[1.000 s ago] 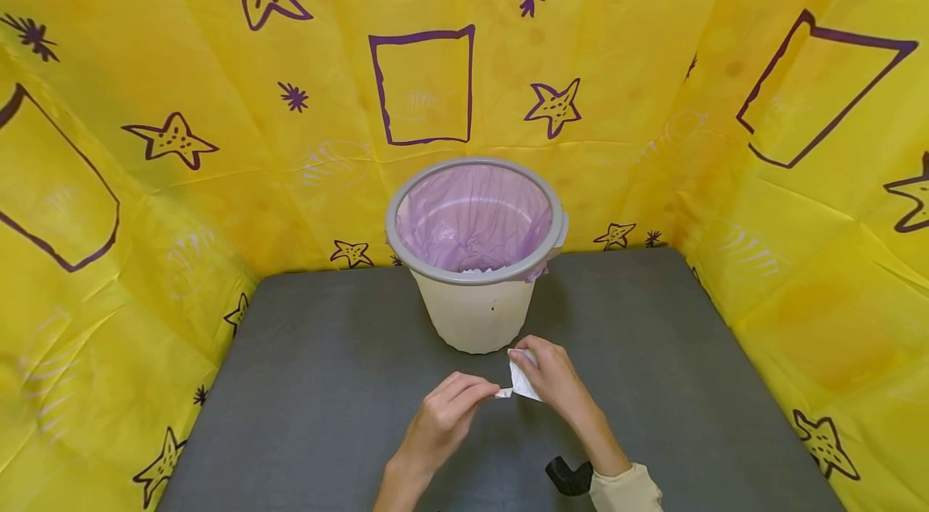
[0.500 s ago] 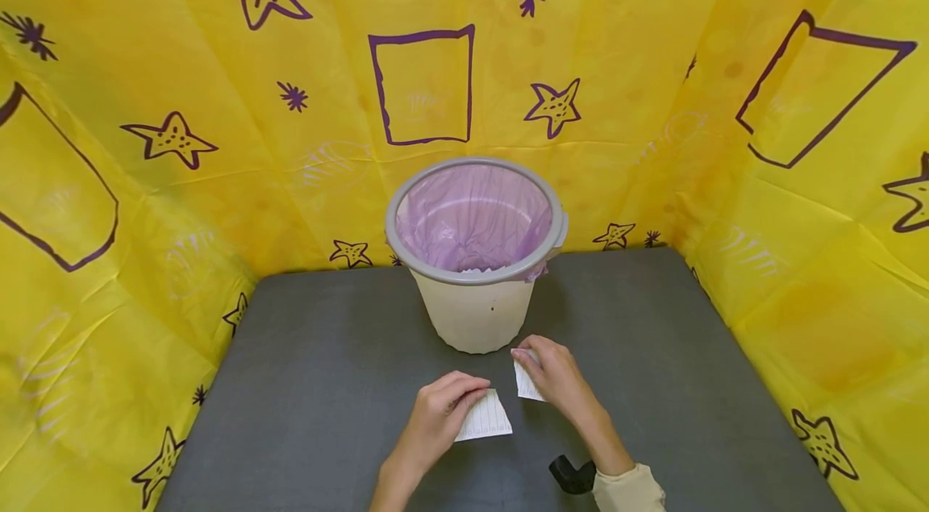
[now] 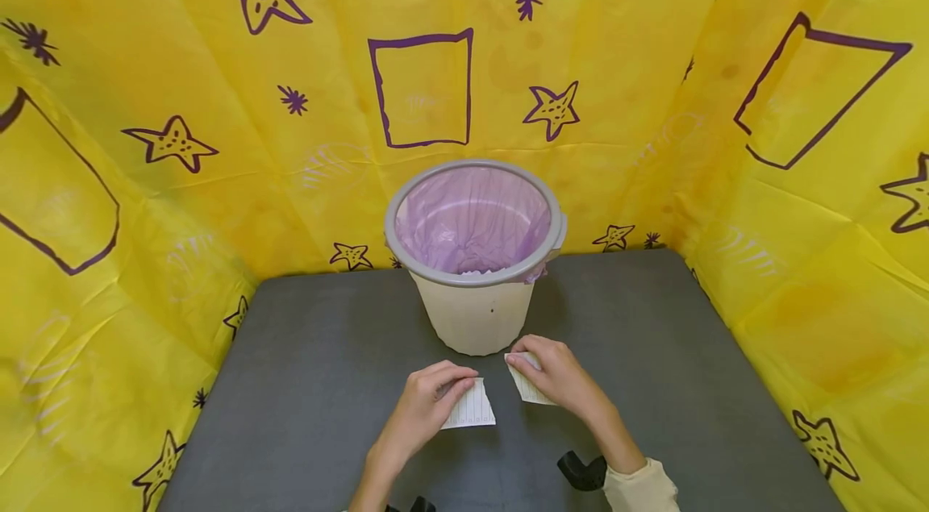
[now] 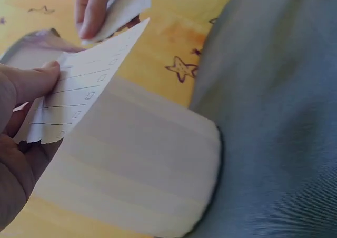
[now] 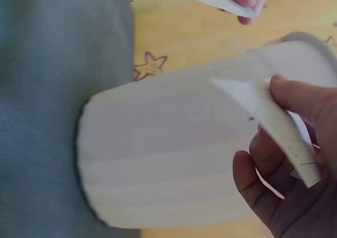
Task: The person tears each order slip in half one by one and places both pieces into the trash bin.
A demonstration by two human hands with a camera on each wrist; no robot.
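Note:
My left hand [image 3: 428,403] pinches a torn piece of lined paper [image 3: 470,405] between thumb and fingers. In the left wrist view, ruled lines with small boxes show on this left paper piece [image 4: 87,82], and one edge is ragged. Another piece of lined paper [image 3: 528,385] is pinched in my right hand [image 3: 555,373]. The right wrist view shows that right paper piece [image 5: 268,117] under the thumb, the lower fingers curled loosely below. A gap separates the two pieces. Both hands are just in front of a cream bin [image 3: 472,314].
The bin has a grey rim [image 3: 397,242] and a purple liner [image 3: 475,214], with white scraps at the bottom. It stands on a dark grey tabletop [image 3: 312,383]. Yellow cloth walls [image 3: 327,4] with drawn stars enclose the back and sides. Black wrist pieces [image 3: 583,472] show near the forearms.
A second ago the papers met between my hands. They came apart, and the left piece turned its lined face up. Since then my left hand has shifted slightly left and away from me.

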